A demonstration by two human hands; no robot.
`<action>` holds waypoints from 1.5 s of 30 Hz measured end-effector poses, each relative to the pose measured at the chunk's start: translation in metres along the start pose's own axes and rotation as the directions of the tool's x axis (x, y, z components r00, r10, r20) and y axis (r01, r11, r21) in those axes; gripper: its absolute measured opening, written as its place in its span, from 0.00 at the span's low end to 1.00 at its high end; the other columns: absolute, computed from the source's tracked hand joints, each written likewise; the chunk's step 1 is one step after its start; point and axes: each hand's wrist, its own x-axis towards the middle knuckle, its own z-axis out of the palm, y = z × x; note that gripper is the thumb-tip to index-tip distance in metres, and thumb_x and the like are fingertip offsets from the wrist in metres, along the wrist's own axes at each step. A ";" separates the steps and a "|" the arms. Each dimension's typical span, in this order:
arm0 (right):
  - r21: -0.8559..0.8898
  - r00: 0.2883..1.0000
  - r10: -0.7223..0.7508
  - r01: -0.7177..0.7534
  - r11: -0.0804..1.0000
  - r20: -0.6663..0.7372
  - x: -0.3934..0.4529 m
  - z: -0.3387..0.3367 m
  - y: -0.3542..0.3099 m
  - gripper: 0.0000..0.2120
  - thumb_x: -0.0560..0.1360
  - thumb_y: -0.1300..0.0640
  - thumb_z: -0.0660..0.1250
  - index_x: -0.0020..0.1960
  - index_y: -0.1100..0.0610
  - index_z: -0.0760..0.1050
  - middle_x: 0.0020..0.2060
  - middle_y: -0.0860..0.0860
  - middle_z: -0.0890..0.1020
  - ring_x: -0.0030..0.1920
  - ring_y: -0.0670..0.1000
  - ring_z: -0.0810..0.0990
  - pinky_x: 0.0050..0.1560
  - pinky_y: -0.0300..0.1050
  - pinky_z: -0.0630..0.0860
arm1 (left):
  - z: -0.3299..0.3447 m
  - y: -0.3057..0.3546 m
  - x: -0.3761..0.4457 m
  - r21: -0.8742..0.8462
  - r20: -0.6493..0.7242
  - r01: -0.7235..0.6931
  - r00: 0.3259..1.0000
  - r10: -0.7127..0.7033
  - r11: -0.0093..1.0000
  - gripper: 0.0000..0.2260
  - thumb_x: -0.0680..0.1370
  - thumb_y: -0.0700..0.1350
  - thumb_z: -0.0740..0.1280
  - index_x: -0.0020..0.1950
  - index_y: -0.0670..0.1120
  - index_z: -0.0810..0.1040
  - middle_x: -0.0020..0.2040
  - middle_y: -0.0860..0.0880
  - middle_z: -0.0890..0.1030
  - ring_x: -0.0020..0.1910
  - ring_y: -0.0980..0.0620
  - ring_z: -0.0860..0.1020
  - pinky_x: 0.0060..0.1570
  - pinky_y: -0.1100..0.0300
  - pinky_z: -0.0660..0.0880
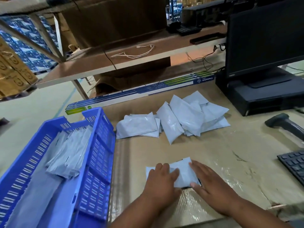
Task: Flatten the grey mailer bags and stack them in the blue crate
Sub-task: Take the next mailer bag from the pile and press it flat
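pressing flat, left hand (162, 176) and right hand (209, 180) rest open-palmed on one grey mailer bag (182, 174) at the bench's (230, 153) six o'clock, squeezing out air; blue crate (100, 145) waits at nine o'clock for easy stacking.

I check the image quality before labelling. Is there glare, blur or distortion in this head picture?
Head view: glare on the taped table near the hands; the wide lens bends the shelf edge and blue crate; the stacked boxes at far left look soft; the mailer being pressed is sharp.
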 end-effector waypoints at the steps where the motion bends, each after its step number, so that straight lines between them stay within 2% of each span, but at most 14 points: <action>1: -0.002 1.000 0.015 -0.015 1.000 0.000 -0.008 -0.001 0.005 0.36 0.83 0.29 0.50 0.86 0.44 0.52 0.83 0.39 0.53 0.82 0.39 0.51 0.80 0.35 0.48 | 0.004 0.010 -0.001 0.003 -0.036 -0.041 0.999 0.041 0.999 0.29 0.73 0.64 0.62 0.72 0.55 0.73 0.59 0.47 0.75 0.56 0.41 0.74 0.49 0.45 0.74; 4: -0.056 0.999 0.039 -0.039 0.998 -0.002 -0.027 -0.005 0.015 0.35 0.83 0.29 0.50 0.86 0.43 0.54 0.82 0.39 0.53 0.81 0.41 0.53 0.78 0.35 0.47 | 0.015 0.032 -0.004 0.035 -0.111 -0.113 0.987 0.116 0.993 0.27 0.72 0.65 0.65 0.67 0.54 0.77 0.55 0.48 0.77 0.51 0.43 0.76 0.43 0.48 0.75; 7: -0.081 0.999 0.040 -0.042 0.996 -0.020 -0.037 -0.008 0.020 0.33 0.84 0.31 0.51 0.85 0.44 0.57 0.84 0.41 0.52 0.82 0.44 0.54 0.80 0.38 0.49 | 0.016 0.041 -0.009 0.039 -0.165 -0.133 0.977 0.137 0.990 0.26 0.72 0.65 0.67 0.67 0.55 0.78 0.57 0.48 0.77 0.53 0.42 0.76 0.46 0.47 0.74; 10: -0.107 0.998 0.028 -0.034 0.994 -0.060 -0.036 -0.015 0.019 0.31 0.85 0.36 0.54 0.84 0.47 0.59 0.85 0.46 0.55 0.83 0.48 0.56 0.82 0.49 0.57 | 0.010 0.052 -0.014 -0.031 -0.249 -0.119 0.962 0.107 0.992 0.22 0.76 0.65 0.65 0.64 0.55 0.78 0.67 0.47 0.76 0.65 0.40 0.73 0.55 0.44 0.70; 12: -0.144 0.997 0.017 -0.028 0.989 -0.076 -0.030 -0.021 0.015 0.29 0.86 0.40 0.54 0.84 0.48 0.59 0.86 0.47 0.53 0.84 0.49 0.53 0.83 0.52 0.53 | 0.006 0.064 -0.011 -0.031 -0.284 -0.131 0.952 0.117 0.991 0.20 0.80 0.61 0.62 0.68 0.53 0.77 0.75 0.46 0.72 0.74 0.40 0.68 0.64 0.40 0.69; 14: -0.183 0.998 0.005 -0.017 0.983 -0.067 -0.022 -0.026 0.008 0.28 0.85 0.42 0.52 0.84 0.48 0.60 0.86 0.47 0.53 0.85 0.49 0.51 0.84 0.56 0.51 | 0.008 0.075 -0.002 -0.031 -0.278 -0.119 0.955 0.106 0.992 0.22 0.81 0.55 0.60 0.74 0.50 0.74 0.78 0.45 0.70 0.79 0.40 0.65 0.71 0.36 0.66; 19: -0.242 0.998 -0.052 0.046 0.969 -0.019 -0.004 -0.028 -0.012 0.29 0.83 0.48 0.49 0.84 0.51 0.61 0.85 0.51 0.57 0.85 0.52 0.52 0.84 0.58 0.48 | 0.019 0.071 0.009 -0.086 -0.280 -0.063 0.959 0.037 0.994 0.25 0.80 0.50 0.59 0.75 0.43 0.75 0.76 0.42 0.74 0.77 0.40 0.70 0.74 0.36 0.69; 22: -0.302 0.983 -0.182 0.173 0.937 -0.003 0.010 -0.020 -0.035 0.26 0.85 0.47 0.51 0.81 0.52 0.66 0.83 0.53 0.63 0.84 0.54 0.58 0.83 0.62 0.52 | 0.027 0.033 -0.002 -0.101 -0.305 0.040 0.950 -0.069 0.994 0.24 0.79 0.48 0.59 0.72 0.40 0.78 0.74 0.39 0.76 0.75 0.38 0.73 0.71 0.38 0.73; 25: -0.333 0.964 -0.263 0.263 0.906 0.043 0.027 0.000 -0.063 0.26 0.85 0.48 0.54 0.80 0.56 0.68 0.81 0.55 0.67 0.82 0.57 0.62 0.82 0.63 0.52 | 0.044 -0.008 -0.017 -0.128 -0.260 0.062 0.961 -0.094 0.990 0.25 0.83 0.50 0.57 0.79 0.41 0.72 0.80 0.40 0.69 0.81 0.40 0.65 0.74 0.39 0.69; 29: -0.390 0.968 -0.227 0.251 0.886 0.108 0.043 0.027 -0.085 0.30 0.80 0.49 0.57 0.79 0.61 0.70 0.79 0.59 0.70 0.80 0.60 0.66 0.79 0.65 0.48 | 0.063 -0.030 -0.032 -0.125 -0.207 -0.023 0.978 -0.003 0.992 0.28 0.88 0.55 0.50 0.86 0.45 0.57 0.87 0.47 0.53 0.86 0.47 0.49 0.81 0.43 0.59; 32: -0.394 0.976 -0.194 0.218 0.893 0.101 0.045 0.036 -0.090 0.29 0.80 0.50 0.58 0.78 0.60 0.72 0.77 0.59 0.73 0.79 0.59 0.69 0.79 0.64 0.49 | 0.071 -0.029 -0.037 -0.125 -0.207 0.018 0.977 -0.044 0.992 0.28 0.87 0.54 0.52 0.87 0.46 0.55 0.87 0.49 0.54 0.86 0.50 0.49 0.81 0.43 0.58; 35: -0.399 0.979 -0.175 0.204 0.894 0.108 0.045 0.040 -0.087 0.30 0.81 0.50 0.56 0.81 0.59 0.67 0.79 0.58 0.69 0.81 0.58 0.65 0.80 0.63 0.49 | 0.072 -0.025 -0.036 -0.112 -0.222 0.068 0.971 -0.091 0.991 0.29 0.85 0.54 0.54 0.86 0.45 0.58 0.86 0.48 0.58 0.86 0.49 0.52 0.81 0.42 0.59; 39: -0.397 0.979 -0.144 0.191 0.898 0.146 0.048 0.038 -0.085 0.32 0.84 0.47 0.51 0.85 0.57 0.57 0.85 0.56 0.58 0.85 0.54 0.52 0.83 0.62 0.48 | 0.074 -0.025 -0.035 -0.108 -0.217 0.095 0.969 -0.117 0.990 0.29 0.85 0.54 0.55 0.85 0.44 0.61 0.85 0.46 0.59 0.85 0.47 0.53 0.80 0.40 0.58; 45: -0.392 0.980 -0.089 0.153 0.907 0.176 0.055 0.043 -0.081 0.33 0.83 0.48 0.51 0.86 0.55 0.54 0.86 0.53 0.51 0.86 0.51 0.45 0.83 0.60 0.47 | 0.076 -0.019 -0.031 -0.151 -0.209 0.150 0.961 -0.180 0.977 0.32 0.83 0.55 0.54 0.86 0.44 0.59 0.86 0.45 0.57 0.86 0.47 0.52 0.81 0.39 0.56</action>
